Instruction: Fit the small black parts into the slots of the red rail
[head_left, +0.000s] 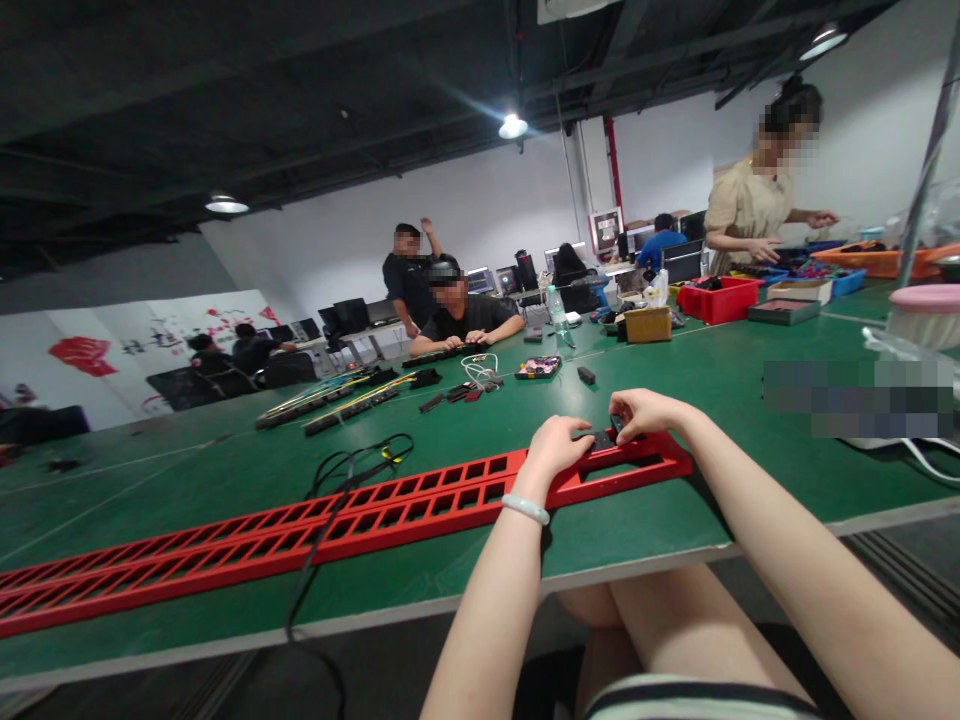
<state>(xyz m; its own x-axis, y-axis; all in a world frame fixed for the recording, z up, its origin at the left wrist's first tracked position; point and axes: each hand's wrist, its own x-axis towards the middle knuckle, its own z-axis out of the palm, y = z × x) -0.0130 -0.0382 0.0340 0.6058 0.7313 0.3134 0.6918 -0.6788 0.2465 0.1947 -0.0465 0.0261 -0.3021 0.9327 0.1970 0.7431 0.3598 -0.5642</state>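
Observation:
A long red frame with two rows of slots lies along the front of the green table. At its right end, my left hand rests with bent fingers against a flat black piece. My right hand pinches a small black part between thumb and fingers, just right of that piece. Both hands are close together over the frame. The fingertips of my left hand are partly hidden, so its grip is unclear.
A black cable crosses the frame. Beyond lie a small black block, a white cable and black strips with wires. A bottle and red bin stand farther back. People are around the table.

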